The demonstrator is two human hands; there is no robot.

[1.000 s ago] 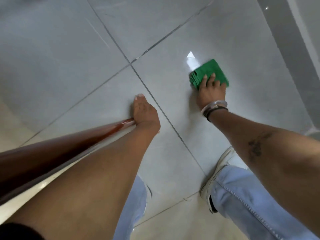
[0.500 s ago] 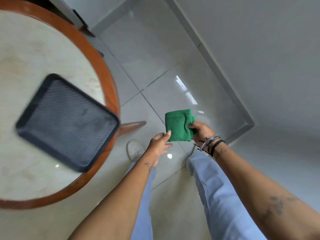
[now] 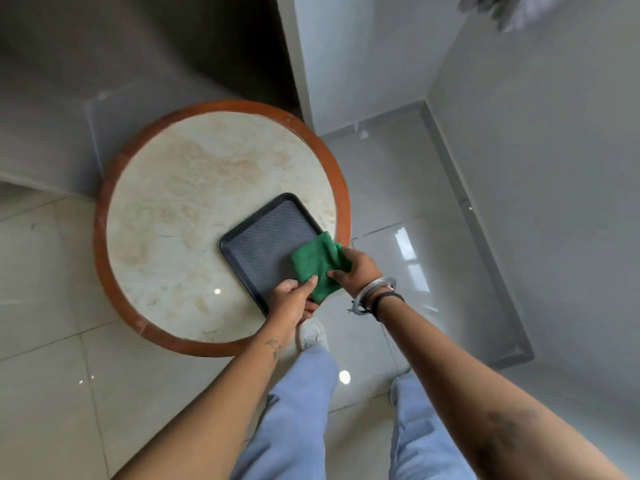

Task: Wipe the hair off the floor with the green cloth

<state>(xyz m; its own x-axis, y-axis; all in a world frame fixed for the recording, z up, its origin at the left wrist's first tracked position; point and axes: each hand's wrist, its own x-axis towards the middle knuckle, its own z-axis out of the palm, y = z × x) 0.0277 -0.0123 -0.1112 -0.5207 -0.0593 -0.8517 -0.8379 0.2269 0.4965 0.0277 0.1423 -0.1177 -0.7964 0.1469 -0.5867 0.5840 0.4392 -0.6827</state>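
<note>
Over ribbed dark tray (image 3: 256, 244) | both hands' fingers pinch folded fuzzy green cloth (image 3: 317, 263)

You're looking down on a glossy floor (image 3: 52, 393) of large pale tiles with thin grout lines, catching window glare at right. A round table (image 3: 166, 209), marble-topped with a reddish wooden rim, carries a dark tray (image 3: 242, 244) at its near right edge. Grey walls (image 3: 519, 168) rise beyond.

text: none legible | labels: none | brands: none | numbers: none | signs: none
</note>
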